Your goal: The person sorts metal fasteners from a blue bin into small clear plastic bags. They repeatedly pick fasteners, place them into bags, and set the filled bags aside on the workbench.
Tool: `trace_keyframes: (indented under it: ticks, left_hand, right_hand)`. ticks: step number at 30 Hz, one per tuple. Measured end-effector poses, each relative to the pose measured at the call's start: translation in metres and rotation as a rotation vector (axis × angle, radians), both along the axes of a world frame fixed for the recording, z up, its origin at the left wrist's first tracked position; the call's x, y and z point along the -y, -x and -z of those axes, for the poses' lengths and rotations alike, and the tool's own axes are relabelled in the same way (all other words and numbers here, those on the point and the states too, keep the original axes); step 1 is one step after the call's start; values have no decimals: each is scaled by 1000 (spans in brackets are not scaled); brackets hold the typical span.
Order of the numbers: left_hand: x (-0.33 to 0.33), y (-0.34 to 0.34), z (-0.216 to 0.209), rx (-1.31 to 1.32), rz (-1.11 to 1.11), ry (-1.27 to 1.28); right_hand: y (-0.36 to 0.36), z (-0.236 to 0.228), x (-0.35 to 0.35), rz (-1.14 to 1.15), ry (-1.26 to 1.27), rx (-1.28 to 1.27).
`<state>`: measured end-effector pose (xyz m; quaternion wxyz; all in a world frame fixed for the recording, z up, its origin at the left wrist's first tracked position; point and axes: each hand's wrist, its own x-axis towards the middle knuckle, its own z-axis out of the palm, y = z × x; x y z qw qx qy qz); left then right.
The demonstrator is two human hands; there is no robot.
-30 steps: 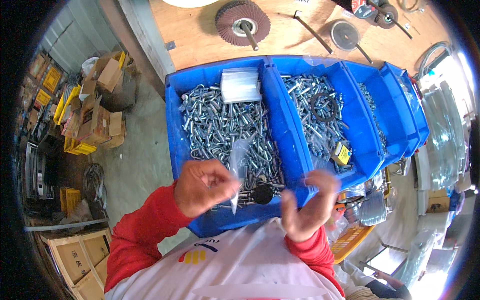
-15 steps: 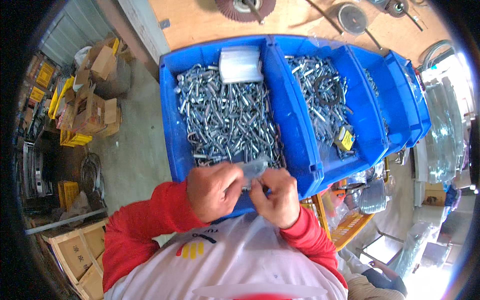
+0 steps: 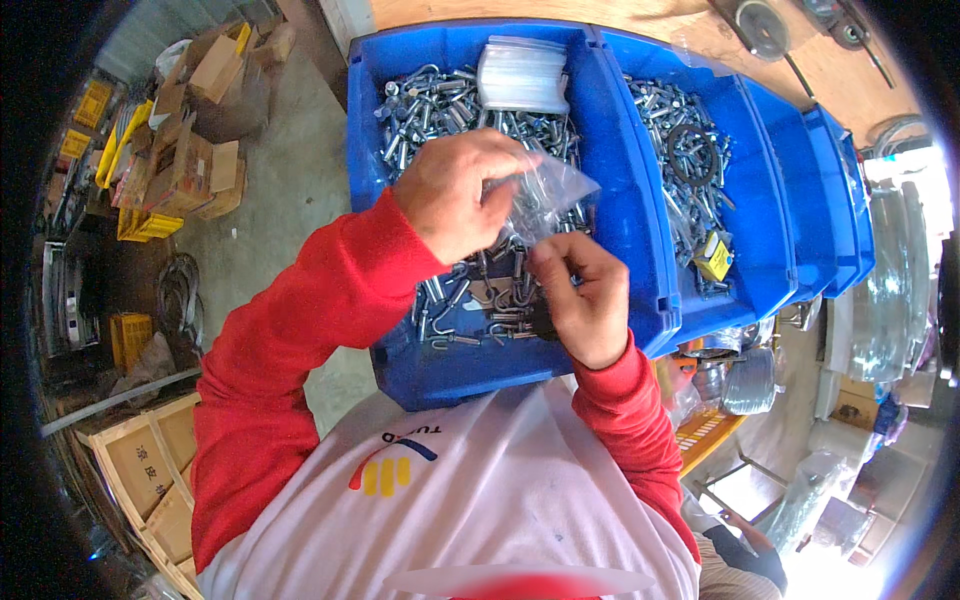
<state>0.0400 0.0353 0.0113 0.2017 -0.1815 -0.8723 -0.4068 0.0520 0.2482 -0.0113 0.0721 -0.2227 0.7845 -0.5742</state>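
A small clear plastic bag (image 3: pixel 560 192) is stretched between my two hands above the first blue bin (image 3: pixel 450 383). My left hand (image 3: pixel 462 190) is closed, pinching the bag's upper left side. Lower down and to the right, my right hand (image 3: pixel 585 295) has its fingers curled and its thumb on the bag's lower end. Loose hook-shaped metal bolts (image 3: pixel 435 115) fill the far part of the bin and thin out toward its near end. On top of them, at the far side, lies a stack of clear plastic bags (image 3: pixel 523 75).
More blue bins stand to the right; the second holds metal bolts (image 3: pixel 655 105), a black ring (image 3: pixel 692 153) and a small yellow box (image 3: pixel 712 260). Behind lies a wooden surface (image 3: pixel 660 18). Cardboard boxes (image 3: pixel 180 165) sit on the floor at left, a yellow crate (image 3: pixel 708 440) at lower right.
Both hands have moved up and away from my body with the bag, from the bin's near edge to over the bolts. The bag looks more spread out. The whole view has shifted.
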Motion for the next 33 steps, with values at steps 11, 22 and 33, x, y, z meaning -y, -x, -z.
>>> trace_keyframes:
  ticks: [11, 22, 33]
  left_hand:
    - [8, -3, 25, 89, -94, 114]
    - [14, -1, 28, 100, -93, 90]
    - [14, 1, 31, 80, -94, 18]
  right_hand:
    - [-14, 56, -12, -646, -991, -646]
    - [-2, 44, 12, -960, -1216, -446]
    - [11, 53, 1, -1064, -1047, -336]
